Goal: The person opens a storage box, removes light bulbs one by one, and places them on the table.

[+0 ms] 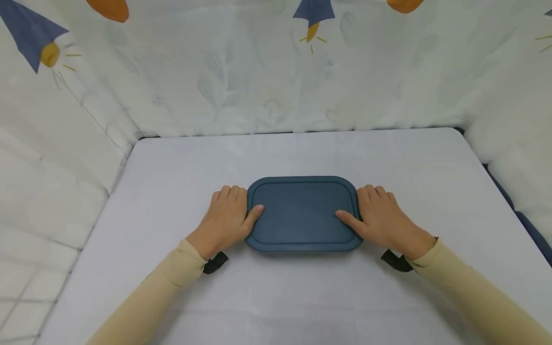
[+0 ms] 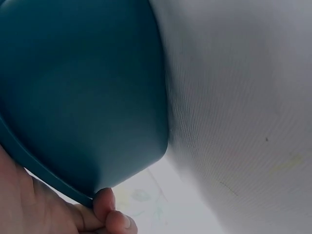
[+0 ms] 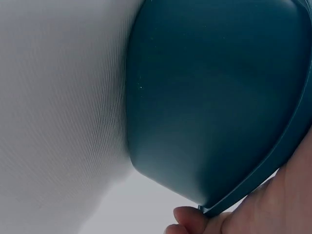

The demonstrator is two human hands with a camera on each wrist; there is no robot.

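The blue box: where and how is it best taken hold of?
Likely by the rim at both short ends, left hand and right hand coming from their own sides, thumbs on top, fingers beneath. The blue box rests flat on the table, and its rim juts past walls that narrow downward, giving fingers a ledge.

lid [image 1: 304, 215]: plain slate blue, tonal border line inside the rim | container [image 2: 92, 92]: dark teal, unpatterned | surface [image 1: 302, 299]: pale lilac-white, finely ribbed in wrist views | sleeves [image 1: 148, 294]: plain beige | wrist bands [image 1: 215, 263]: near-black | backdrop [image 1: 267, 62]: off-white, faint grey-green leaf sprigs [image 1: 222, 79], blue-and-yellow motifs [image 1: 315, 12], orange shapes [image 1: 113, 8] | left panel [image 1: 32, 268]: off-white, soft grey grid lines
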